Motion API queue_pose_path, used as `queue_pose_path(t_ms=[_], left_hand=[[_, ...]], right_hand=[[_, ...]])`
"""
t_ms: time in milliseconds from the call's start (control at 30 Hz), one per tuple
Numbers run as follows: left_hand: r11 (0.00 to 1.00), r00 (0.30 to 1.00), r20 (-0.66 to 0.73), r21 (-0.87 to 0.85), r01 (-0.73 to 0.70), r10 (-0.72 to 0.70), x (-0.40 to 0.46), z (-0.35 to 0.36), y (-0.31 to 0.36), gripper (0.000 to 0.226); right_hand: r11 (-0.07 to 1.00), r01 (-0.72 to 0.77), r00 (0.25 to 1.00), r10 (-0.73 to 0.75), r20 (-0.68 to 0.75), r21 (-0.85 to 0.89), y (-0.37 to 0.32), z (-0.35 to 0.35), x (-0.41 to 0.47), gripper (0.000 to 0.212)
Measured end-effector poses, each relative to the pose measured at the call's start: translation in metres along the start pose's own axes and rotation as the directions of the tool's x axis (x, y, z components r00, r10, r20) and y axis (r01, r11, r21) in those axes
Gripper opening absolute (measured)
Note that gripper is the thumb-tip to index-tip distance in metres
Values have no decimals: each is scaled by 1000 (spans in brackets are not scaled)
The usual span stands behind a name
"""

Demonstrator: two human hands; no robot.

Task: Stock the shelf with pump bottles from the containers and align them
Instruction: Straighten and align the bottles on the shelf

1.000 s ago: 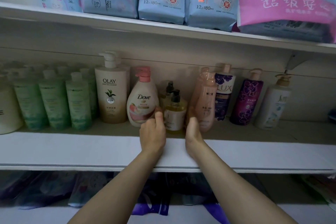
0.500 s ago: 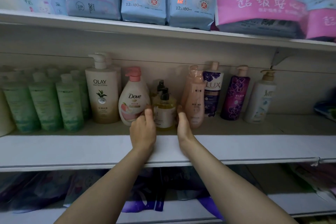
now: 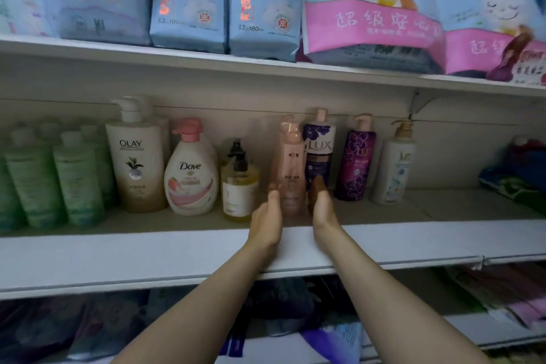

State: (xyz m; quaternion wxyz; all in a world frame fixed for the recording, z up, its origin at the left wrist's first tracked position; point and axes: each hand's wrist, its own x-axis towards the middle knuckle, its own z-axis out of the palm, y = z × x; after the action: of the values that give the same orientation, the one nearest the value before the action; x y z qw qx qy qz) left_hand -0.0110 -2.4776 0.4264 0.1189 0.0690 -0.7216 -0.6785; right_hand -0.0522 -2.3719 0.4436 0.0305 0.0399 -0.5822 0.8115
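A row of pump bottles stands on the middle shelf (image 3: 147, 251): a cream Olay bottle (image 3: 134, 162), a white Dove bottle (image 3: 190, 174), an amber bottle with a black pump (image 3: 238, 186), a tall pink bottle (image 3: 291, 165), a dark Lux bottle (image 3: 319, 151), a purple bottle (image 3: 356, 162) and a white bottle (image 3: 394, 165). My left hand (image 3: 266, 220) and my right hand (image 3: 322, 207) lie with straight fingers on either side of the pink bottle's base, flanking it. Whether the palms press it is unclear.
Several green bottles (image 3: 56, 174) fill the shelf's left end. Blue and pink packs (image 3: 189, 0) line the upper shelf, whose underside hangs low over the pumps. Bagged goods (image 3: 517, 168) lie at the far right. Dark packs sit on the shelf below.
Both hands have shifted right, from flanking the amber black-pump bottle to flanking the tall pink bottle. The view has panned slightly left and closer.
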Motion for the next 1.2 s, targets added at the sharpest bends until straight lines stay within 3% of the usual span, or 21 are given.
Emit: queue_pose_path(t_ms=[233,533,700,800,933,1200], left_hand=[[998,999,-13,-41,41,-42,1,2,1,82],[999,996,-90,-40,-29,26,4,-2,-6,85],[998,988,-142,50,-46,52,11,-1,-13,73],[997,988,-145,69,-33,43,12,0,-14,75],[996,990,-129,73,-42,52,12,0,-13,79],[991,989,-126,123,-58,74,13,-1,-12,78]], right_hand=[[998,-49,996,45,71,51,6,2,4,54],[996,-53,990,62,123,-74,17,-3,17,57],[995,-103,995,102,-13,-19,6,6,34,55],[998,-43,997,46,-70,44,-1,12,48,51],[987,-79,996,82,-17,142,-1,17,51,52],[994,6,999,-1,-43,110,8,23,56,49]])
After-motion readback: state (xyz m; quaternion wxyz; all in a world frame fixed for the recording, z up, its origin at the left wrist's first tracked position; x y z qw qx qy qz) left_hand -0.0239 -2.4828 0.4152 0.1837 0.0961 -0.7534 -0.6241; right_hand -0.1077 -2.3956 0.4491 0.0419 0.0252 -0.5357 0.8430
